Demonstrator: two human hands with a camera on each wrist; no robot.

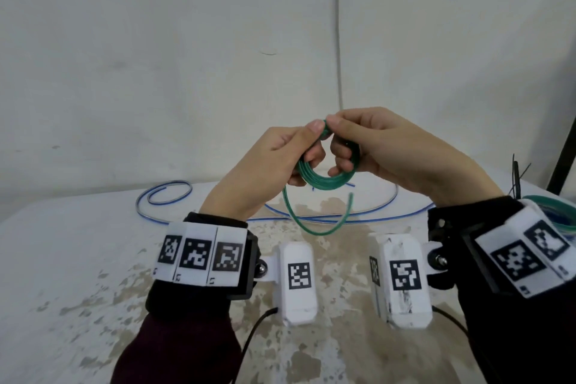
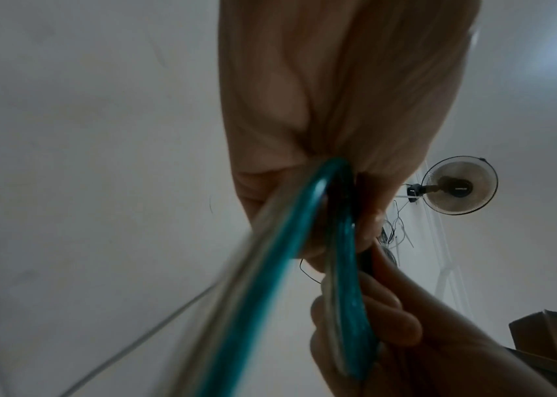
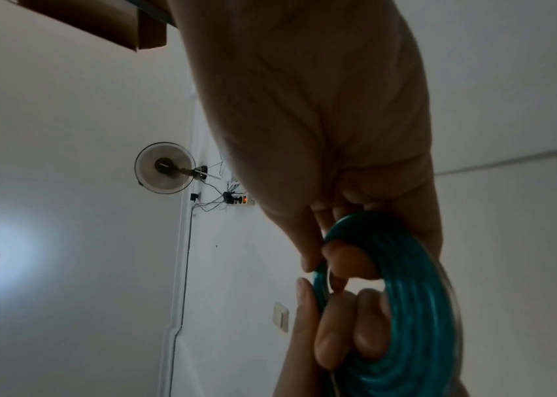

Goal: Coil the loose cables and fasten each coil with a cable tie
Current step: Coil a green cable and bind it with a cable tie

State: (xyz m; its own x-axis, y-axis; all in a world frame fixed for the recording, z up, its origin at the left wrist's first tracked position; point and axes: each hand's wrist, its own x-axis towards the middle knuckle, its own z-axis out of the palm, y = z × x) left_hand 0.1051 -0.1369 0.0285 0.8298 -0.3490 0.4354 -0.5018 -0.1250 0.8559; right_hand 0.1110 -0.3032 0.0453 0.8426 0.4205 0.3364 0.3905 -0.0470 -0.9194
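My left hand point(image 1: 265, 165) and right hand point(image 1: 383, 150) both pinch the green plastic-coated wire coil point(image 1: 327, 179) | raised off the counter point(image 1: 78, 243) so loops stay stacked | tail point(image 1: 311, 221) hangs free for wrapping

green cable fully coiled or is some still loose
Mostly coiled, some loose: the green cable forms stacked loops held by both hands, but a tail hangs below the coil.
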